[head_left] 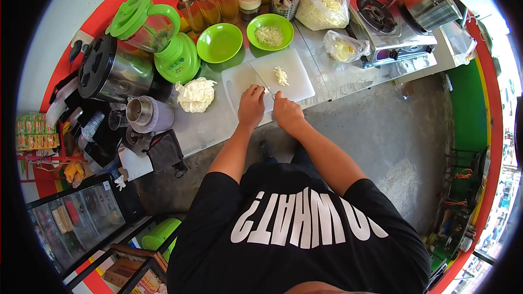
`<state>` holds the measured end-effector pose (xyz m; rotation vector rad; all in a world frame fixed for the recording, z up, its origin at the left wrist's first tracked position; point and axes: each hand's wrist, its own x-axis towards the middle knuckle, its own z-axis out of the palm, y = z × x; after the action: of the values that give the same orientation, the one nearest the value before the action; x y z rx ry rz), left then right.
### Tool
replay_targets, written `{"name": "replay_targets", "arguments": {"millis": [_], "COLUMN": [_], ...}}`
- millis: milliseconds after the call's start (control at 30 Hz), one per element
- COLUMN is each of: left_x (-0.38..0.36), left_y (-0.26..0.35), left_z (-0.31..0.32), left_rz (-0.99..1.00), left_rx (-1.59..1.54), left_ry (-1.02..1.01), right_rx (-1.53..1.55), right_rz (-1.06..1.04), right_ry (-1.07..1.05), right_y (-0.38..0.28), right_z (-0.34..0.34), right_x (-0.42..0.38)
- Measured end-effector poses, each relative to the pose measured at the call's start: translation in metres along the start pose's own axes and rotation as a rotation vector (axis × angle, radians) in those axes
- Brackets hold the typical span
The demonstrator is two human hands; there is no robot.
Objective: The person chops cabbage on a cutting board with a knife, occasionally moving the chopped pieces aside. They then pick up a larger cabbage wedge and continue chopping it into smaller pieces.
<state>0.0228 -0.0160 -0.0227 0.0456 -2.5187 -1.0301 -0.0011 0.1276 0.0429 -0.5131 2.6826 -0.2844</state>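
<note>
The right hand (289, 113) grips a knife (271, 93) and the left hand (251, 106) pinches a small white piece (266, 90) on the board (298, 80), maybe to keep it still. Past them lie white shreds (280, 76). Cabbage (196, 95) sits left, perhaps for easy reach. Behind, green bowls (219, 43) block the bottles (206, 6).

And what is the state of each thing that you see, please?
Knife, gripped in the right hand
Pale piece, apparently in the left hand
Cutting board, flat, with pale shreds
Left green bowl, empty
Right green bowl, holding shreds
Large plastic bag, filled
Blender, lid on
Left burner, uncovered
</note>
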Motion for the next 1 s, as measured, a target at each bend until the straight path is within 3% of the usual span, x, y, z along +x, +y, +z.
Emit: {"name": "replay_targets", "arguments": {"millis": [333,600,833,1000], "left_x": [0.001,0.0,0.002,0.002], "left_y": [0.004,-0.002,0.003,0.003], "left_z": [-0.004,0.001,-0.004,-0.003], "left_rz": [-0.009,0.014,-0.02,-0.026], "left_rx": [-0.034,-0.041,-0.046,-0.05], "left_ry": [0.014,0.009,-0.003,0.001], "right_rx": [0.007,-0.01,0.025,-0.002], "right_rz": [0.053,-0.025,0.066,-0.058], "right_ry": [-0.006,-0.006,-0.03,0.01], "right_y": [0.005,-0.006,0.002,0.012], "right_z": [0.026,-0.007,0.021,0.0], "right_x": [-0.023,-0.012,-0.006,0.012]}}
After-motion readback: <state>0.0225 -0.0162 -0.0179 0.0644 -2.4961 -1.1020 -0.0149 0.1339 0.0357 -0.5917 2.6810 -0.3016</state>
